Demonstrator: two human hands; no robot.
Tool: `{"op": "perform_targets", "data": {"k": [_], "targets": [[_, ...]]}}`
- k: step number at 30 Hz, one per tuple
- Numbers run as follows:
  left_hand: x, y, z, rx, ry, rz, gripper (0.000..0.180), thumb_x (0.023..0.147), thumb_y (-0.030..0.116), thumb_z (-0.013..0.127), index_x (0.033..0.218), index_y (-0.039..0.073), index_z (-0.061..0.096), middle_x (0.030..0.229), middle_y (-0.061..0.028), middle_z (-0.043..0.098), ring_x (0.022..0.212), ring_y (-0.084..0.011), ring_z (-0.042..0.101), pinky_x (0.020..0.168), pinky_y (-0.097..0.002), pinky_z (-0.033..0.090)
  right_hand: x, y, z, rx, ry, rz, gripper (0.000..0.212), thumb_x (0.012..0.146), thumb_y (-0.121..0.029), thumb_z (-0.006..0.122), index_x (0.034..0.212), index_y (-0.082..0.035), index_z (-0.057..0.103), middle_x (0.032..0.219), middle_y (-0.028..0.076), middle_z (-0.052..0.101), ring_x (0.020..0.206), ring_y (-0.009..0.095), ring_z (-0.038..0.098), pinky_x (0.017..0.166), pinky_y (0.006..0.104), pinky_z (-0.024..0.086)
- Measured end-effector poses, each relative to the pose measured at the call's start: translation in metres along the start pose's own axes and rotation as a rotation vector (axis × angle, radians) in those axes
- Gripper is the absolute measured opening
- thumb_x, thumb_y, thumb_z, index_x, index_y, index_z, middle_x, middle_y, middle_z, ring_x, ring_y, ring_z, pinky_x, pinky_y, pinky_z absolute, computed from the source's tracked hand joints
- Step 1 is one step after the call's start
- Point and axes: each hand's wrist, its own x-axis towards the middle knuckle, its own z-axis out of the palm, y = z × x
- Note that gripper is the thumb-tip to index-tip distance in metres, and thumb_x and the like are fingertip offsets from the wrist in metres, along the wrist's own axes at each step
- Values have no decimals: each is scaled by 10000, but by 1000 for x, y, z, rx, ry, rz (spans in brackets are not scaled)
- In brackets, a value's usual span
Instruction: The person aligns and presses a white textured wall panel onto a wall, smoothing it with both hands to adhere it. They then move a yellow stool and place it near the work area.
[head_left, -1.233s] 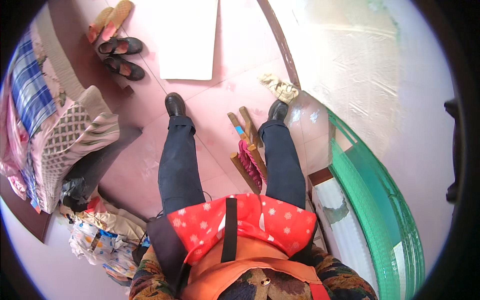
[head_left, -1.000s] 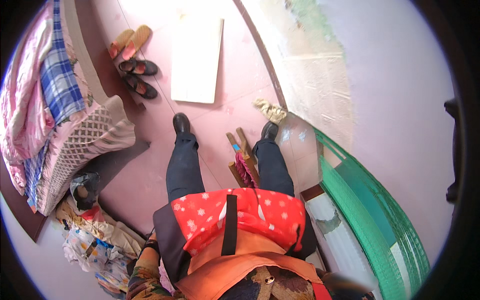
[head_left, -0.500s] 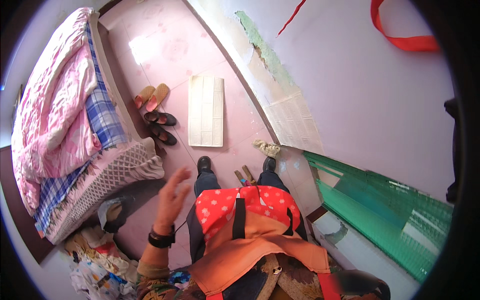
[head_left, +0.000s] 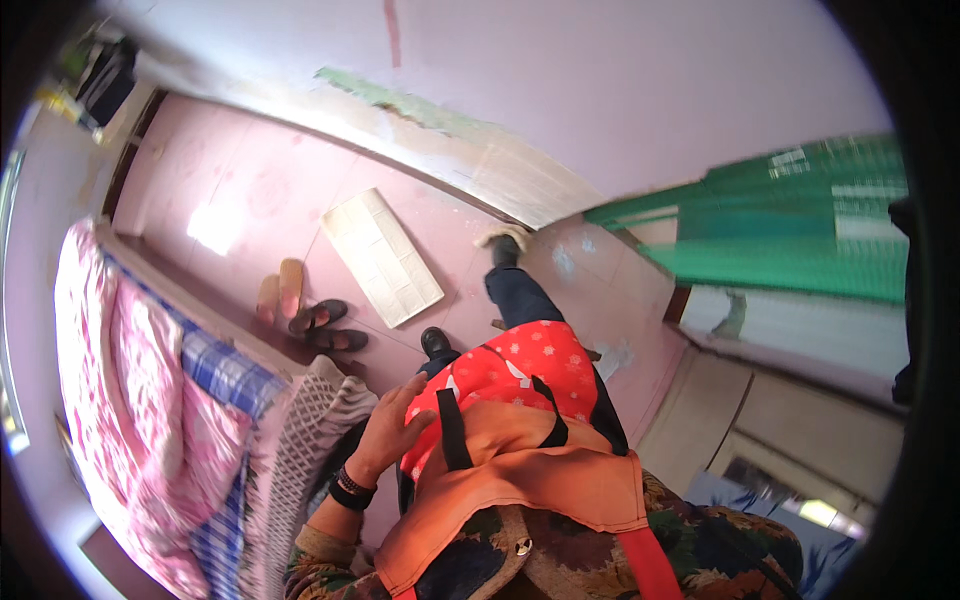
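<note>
My left hand [head_left: 388, 432], with a dark band at its wrist, is held beside the red patterned apron [head_left: 540, 368]. Its fingers are apart and nothing is in them; I cannot tell whether they touch the cloth. My right hand is out of sight. On the pink tiled floor ahead lies a cream embossed panel [head_left: 382, 262]. A beige rag [head_left: 492, 237] is at my right shoe, against the wall's foot.
To the left stands a bed with a pink quilt [head_left: 130, 390] and a blue checked sheet [head_left: 225, 370]. Tan slippers [head_left: 290, 285] and black shoes [head_left: 316, 316] sit beside it. Green sheeting [head_left: 790, 240] lines the right wall, above a pale wooden door [head_left: 800, 430].
The view has turned to the right, bringing in the door. My left hand has come nearer the apron. My right leg is now stretched out farther ahead, its shoe at the rag.
</note>
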Motion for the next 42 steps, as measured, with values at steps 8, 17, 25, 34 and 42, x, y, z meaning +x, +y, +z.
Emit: {"op": "perform_targets", "data": {"k": [8,17,25,34,42], "targets": [[79,47,-19,220,-169,142,612,851,133,703,1407,24,471,1264,-200,598,1171,-352,569,1004,-414,443,-4,14,53,298,80,35,267,881,-266,632,1080,-92,669,1125,123,634,1110,304,598,972,433,456],[148,88,17,210,-417,93,561,847,86,695,1375,25,516,1225,-201,638,1137,-315,629,942,-369,499,-12,10,114,635,144,74,256,886,-276,620,1056,-94,678,1098,127,645,1096,309,605,963,438,461],[171,111,27,297,-532,97,560,846,98,681,1372,2,513,1239,-205,633,1155,-323,617,975,-377,483,-24,-16,149,816,184,54,251,890,-285,609,1035,-95,686,1074,130,654,1083,314,612,955,442,464],[192,111,40,292,-613,215,535,875,104,659,1378,0,510,1252,-209,626,1158,-307,618,978,-378,483,-28,-31,136,855,231,-16,250,894,-294,598,1011,-96,695,1047,134,665,1069,319,619,946,447,469],[178,120,33,251,-531,181,531,864,34,668,1375,15,525,1228,-183,649,1147,-274,627,983,-362,482,-34,-30,96,835,190,-113,254,898,-303,587,990,-97,703,1023,137,674,1056,324,625,938,452,473]]}}
